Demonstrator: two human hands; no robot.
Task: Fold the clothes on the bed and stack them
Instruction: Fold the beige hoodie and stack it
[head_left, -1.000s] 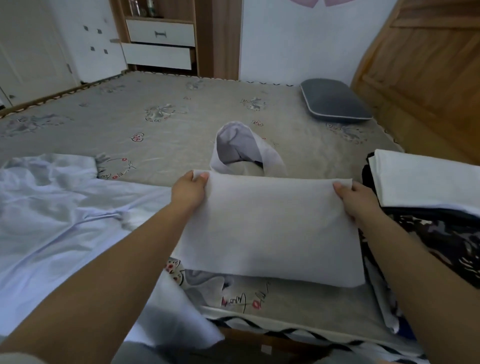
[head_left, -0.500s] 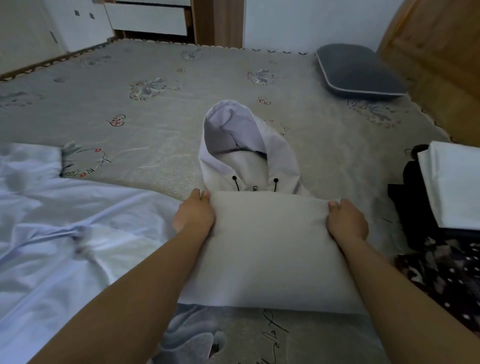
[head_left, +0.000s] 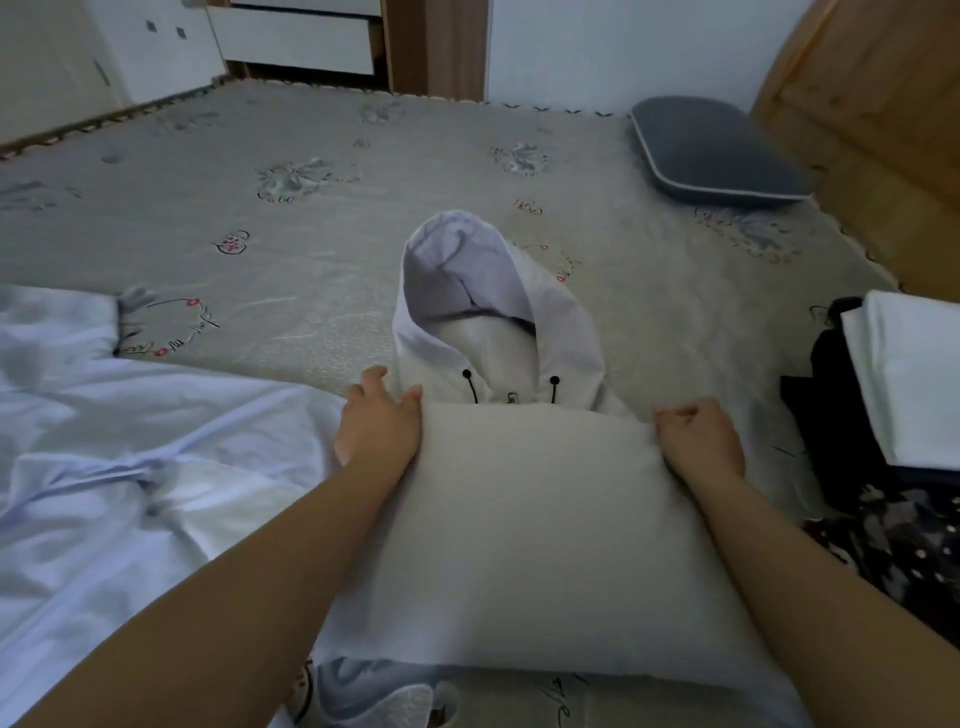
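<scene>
Two hands: both at the far corners of the folded white hooded sweatshirt (head_left: 530, 530), near the front edge of the bed.
Left hand (head_left: 379, 426): fingers loosely spread, thumb on the folded panel's far left corner; whether it pinches cloth cannot be told.
Right hand (head_left: 698, 441): fingers curled in at the far right corner, apparently bunching fabric; the grip itself is hidden under the knuckles.
Hood (head_left: 483, 306): lies open beyond the fold, lining showing, two black drawstring ends below it.
Hidden or cut off: sleeves tucked out of sight; crumpled pale blue sheet-like cloth (head_left: 119, 467) runs off the left edge.
Stack: folded white garment (head_left: 914, 379) on dark and dotted clothes (head_left: 893, 540) at the bed's right edge, partly out of frame.
Surface: grey embroidered mattress cover (head_left: 311, 249); dark grey cushion (head_left: 711, 150) at the far right corner.
Room: wooden headboard (head_left: 883, 114) right, white drawers (head_left: 296, 41) beyond.
</scene>
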